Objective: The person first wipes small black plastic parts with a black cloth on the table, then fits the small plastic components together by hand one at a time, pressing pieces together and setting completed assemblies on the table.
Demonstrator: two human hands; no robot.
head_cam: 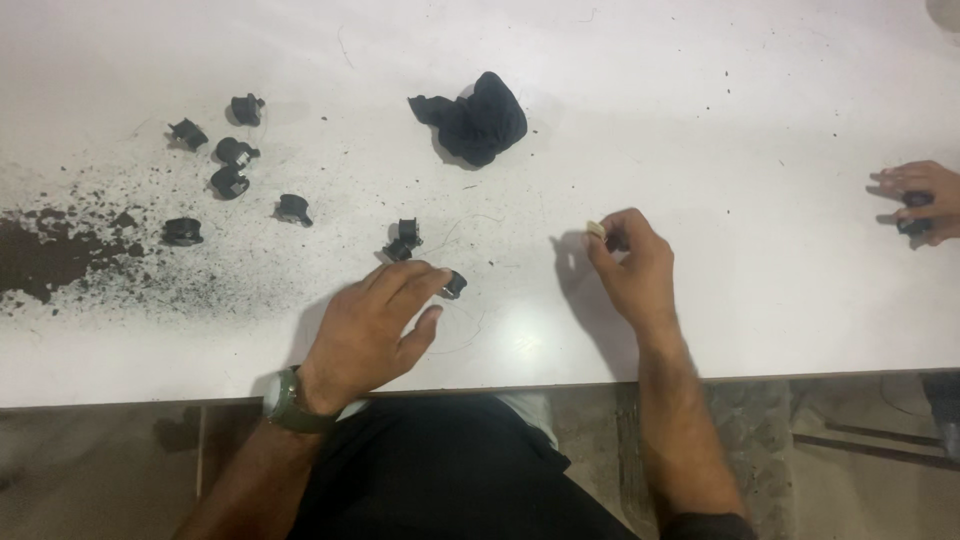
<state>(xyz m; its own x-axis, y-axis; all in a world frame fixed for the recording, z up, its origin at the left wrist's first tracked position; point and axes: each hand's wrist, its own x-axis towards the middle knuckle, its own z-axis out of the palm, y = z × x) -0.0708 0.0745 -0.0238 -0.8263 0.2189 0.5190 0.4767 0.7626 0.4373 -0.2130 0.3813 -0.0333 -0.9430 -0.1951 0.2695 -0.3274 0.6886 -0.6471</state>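
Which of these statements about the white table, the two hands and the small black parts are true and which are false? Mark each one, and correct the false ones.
1. The left hand touches a small black part with its fingertips. True.
2. The right hand lies flat and empty on the table. False: its fingers pinch a small pale piece and something dark.
3. A crumpled dark cloth lies on the table beyond the hands. True.
4. The dark powder is spread at the table's right end. False: it lies at the left end.
5. A wristwatch is on the left wrist. True.
6. No other person is in view. False: another person's hand shows at the right edge.
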